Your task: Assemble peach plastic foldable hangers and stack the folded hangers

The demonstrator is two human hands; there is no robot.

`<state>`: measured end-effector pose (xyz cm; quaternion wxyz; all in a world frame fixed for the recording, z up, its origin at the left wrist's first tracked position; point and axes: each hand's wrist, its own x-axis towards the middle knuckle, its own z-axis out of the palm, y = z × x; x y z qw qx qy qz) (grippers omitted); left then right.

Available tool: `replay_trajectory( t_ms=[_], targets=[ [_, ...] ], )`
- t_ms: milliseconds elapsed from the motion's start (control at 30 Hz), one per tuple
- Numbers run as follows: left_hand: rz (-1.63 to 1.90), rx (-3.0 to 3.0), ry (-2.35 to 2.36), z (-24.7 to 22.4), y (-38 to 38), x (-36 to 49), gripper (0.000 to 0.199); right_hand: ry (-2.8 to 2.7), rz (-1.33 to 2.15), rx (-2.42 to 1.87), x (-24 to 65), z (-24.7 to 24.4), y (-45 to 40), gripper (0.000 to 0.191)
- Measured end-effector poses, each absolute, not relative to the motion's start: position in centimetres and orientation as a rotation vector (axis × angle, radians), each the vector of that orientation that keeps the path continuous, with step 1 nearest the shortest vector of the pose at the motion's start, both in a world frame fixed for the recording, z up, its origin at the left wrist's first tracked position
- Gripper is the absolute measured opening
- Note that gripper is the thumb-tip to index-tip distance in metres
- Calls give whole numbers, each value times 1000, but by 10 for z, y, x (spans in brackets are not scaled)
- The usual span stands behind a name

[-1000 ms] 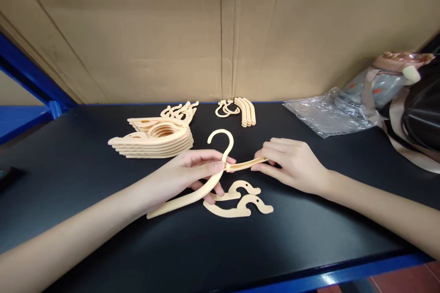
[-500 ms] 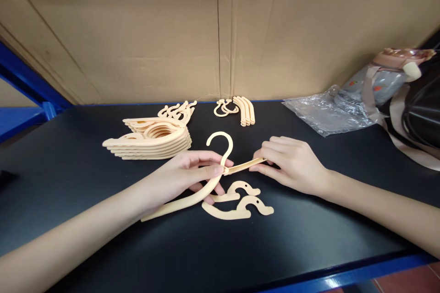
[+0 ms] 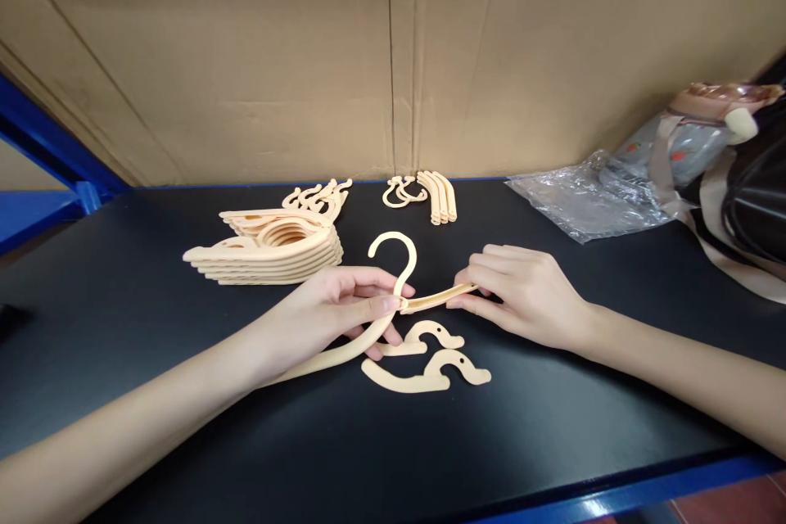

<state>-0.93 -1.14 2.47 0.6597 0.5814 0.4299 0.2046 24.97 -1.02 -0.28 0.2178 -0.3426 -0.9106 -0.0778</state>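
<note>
A cream plastic folding hanger is held over the black tabletop, its hook pointing up. My left hand pinches it at the joint below the hook, with the thumb on top. One arm of the hanger runs down to the left, partly under my left wrist. The other arm, hollow side showing, extends right into the closed fingers of my right hand. Just below the joint, two flat curved hanger pieces lie on the table; my left fingers partly cover the farther one.
A stack of folded hangers stands left, with loose hooks behind it. Farther back are more hooks and several curved arms. At right lie a clear plastic bag, a strapped bottle and a black bag.
Almost nothing differs. Both hands keep their grip on the hanger, and its left arm has shifted slightly, with its end now more hidden behind my left wrist.
</note>
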Motion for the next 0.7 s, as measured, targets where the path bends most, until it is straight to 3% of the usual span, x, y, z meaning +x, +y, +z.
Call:
replay_trajectory(
  t_ms=[700],
  targets=[
    [532, 1512, 945, 27, -14, -9, 11, -2505, 55, -886, 253, -3, -9, 33]
  ],
)
